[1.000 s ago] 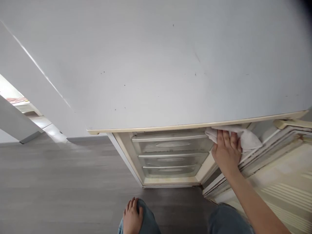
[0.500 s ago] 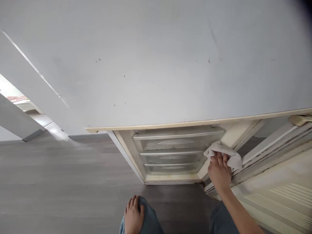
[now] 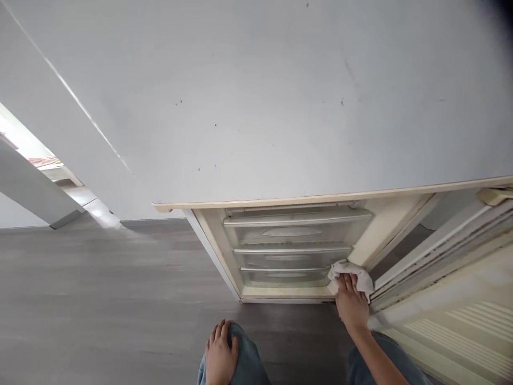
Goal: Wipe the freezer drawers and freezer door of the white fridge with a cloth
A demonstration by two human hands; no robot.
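My right hand presses a white cloth against the lower right inner side of an open freezer cabinet. The fingers are bent over the cloth, and part of it hangs out to the right. Beside the cloth, clear-fronted drawers are stacked inside the cabinet. My left hand rests flat on my left knee, fingers stretched out and holding nothing. The open door, with its dirty seal, stands to the right of my right forearm.
The pale top surface of the appliance spans the upper view, with small dark specks. A cream handle sits on the door's upper edge. Grey wood-look floor lies to the left. A bright gap shows at the far left.
My right hand has moved down and slightly left with the cloth, along the cabinet's right side towards its bottom corner. My left hand stays on the knee. The view has shifted slightly.
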